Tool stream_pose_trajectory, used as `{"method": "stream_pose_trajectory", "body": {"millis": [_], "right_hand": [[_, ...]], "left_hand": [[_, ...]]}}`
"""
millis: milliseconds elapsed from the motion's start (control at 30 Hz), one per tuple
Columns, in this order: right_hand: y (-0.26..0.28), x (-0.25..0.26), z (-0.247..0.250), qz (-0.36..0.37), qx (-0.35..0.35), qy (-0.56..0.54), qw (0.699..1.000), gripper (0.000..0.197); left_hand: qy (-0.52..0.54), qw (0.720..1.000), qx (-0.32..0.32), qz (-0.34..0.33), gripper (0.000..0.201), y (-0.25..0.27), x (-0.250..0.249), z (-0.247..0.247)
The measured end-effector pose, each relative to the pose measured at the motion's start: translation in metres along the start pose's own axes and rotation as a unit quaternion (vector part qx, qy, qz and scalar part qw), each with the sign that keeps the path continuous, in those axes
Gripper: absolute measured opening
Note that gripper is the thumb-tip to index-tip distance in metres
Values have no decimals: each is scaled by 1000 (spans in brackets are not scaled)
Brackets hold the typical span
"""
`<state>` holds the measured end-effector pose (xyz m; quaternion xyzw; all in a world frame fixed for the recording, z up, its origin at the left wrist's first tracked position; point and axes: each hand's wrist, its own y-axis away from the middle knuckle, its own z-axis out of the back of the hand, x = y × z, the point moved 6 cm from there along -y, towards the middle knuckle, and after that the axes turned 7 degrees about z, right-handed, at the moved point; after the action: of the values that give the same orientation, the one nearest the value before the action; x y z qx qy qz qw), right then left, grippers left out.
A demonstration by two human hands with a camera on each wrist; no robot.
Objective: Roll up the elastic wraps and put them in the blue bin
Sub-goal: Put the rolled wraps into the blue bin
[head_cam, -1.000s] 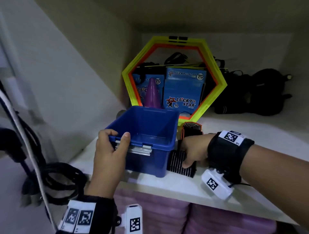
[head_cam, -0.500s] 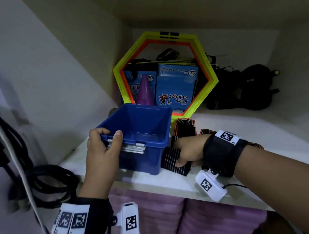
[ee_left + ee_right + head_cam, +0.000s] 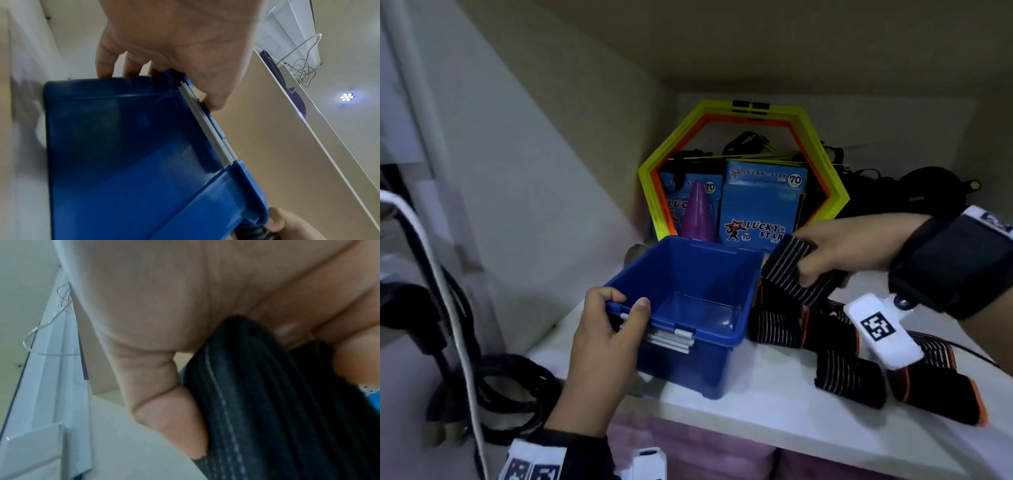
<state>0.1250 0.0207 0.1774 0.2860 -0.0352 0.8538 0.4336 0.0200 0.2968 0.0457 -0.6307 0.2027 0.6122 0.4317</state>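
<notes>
An open blue bin (image 3: 690,342) (image 3: 127,154) stands near the shelf's front edge, nothing showing inside it. My left hand (image 3: 607,329) (image 3: 174,48) grips its near left rim, thumb over the white handle bars. My right hand (image 3: 839,251) (image 3: 185,321) holds a rolled black wrap with white stripes (image 3: 796,270) (image 3: 267,402) in the air just beside the bin's right rim. Several more rolled black wraps with orange edges (image 3: 849,377) lie on the white shelf (image 3: 774,411) to the right of the bin, partly hidden by my right wrist camera.
Behind the bin stand yellow and orange hexagon rings (image 3: 743,116), blue Lucky Star boxes (image 3: 763,205) and a purple cone (image 3: 697,216). Black gear (image 3: 914,195) fills the back right. A wall (image 3: 534,188) closes the left side; black cables (image 3: 493,387) hang below left.
My right hand has lifted the striped roll off the shelf, up and to the right, level with the bin's rim. The left hand has kept its grip on the bin.
</notes>
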Motion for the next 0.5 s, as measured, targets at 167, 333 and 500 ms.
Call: {"method": "stream_pose_trajectory", "body": {"millis": [167,333,500], "right_hand": [[-20,53,7,76,28,-23,996,34],[-76,94,-23,43,124,62,989,37],[-134,110,-60,-15,185,145,972,33]], "left_hand": [[8,1000,5,10,17,9,-1,6],[13,999,19,29,22,9,-2,7],[11,1000,24,15,38,1,2,5]]}}
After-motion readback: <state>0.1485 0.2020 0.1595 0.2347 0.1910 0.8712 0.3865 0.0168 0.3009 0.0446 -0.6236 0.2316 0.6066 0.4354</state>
